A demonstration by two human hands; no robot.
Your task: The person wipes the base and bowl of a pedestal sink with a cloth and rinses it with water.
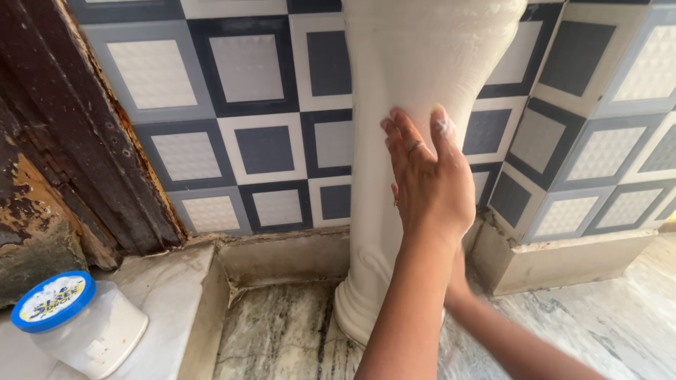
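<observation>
A white jar with a blue lid stands on the marble ledge at the lower left, well apart from the hands. The left hand lies flat, fingers spread, on the white pedestal. The right hand is hidden behind the left arm beside the pedestal; its grip cannot be told. Behind rises the tiled wall.

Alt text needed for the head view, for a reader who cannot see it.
A hand with a ring presses flat on a white ceramic pedestal against a blue, grey and white tiled wall; a second forearm reaches behind the pedestal, its hand hidden. A blue-lidded plastic jar sits on a marble ledge at lower left.
</observation>
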